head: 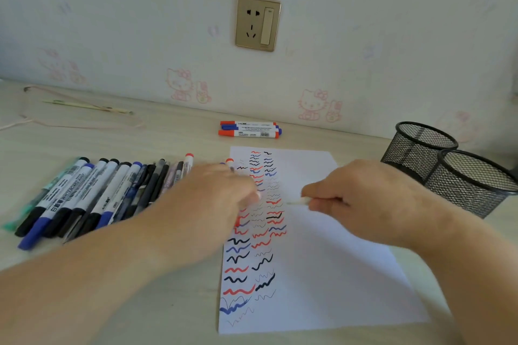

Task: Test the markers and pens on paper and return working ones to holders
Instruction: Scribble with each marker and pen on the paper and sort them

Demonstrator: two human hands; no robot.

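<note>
Over the paper [322,260] on the worktop [168,131], the right hand [364,199] pinches a pale pen [298,202]; the left hand's [213,199] grip is blurred, so I cannot tell. The pen looks light, stiff and smooth, best held mid-barrel. Both holders [448,171] stand right.

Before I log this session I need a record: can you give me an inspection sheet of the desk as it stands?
Surface: pale wood-grain desk.
Job's things: paper covered in red, blue and black test squiggles; row of markers and pens lying at left; three markers by the wall; two black mesh holders at right.
Clutter: thin stick at far left.
Grippers: left hand blurred, over the paper's edge; right hand pinches a thin white pen.
Cables: pink cord looped at far left.
Surroundings: wall socket, cartoon wallpaper.
</note>
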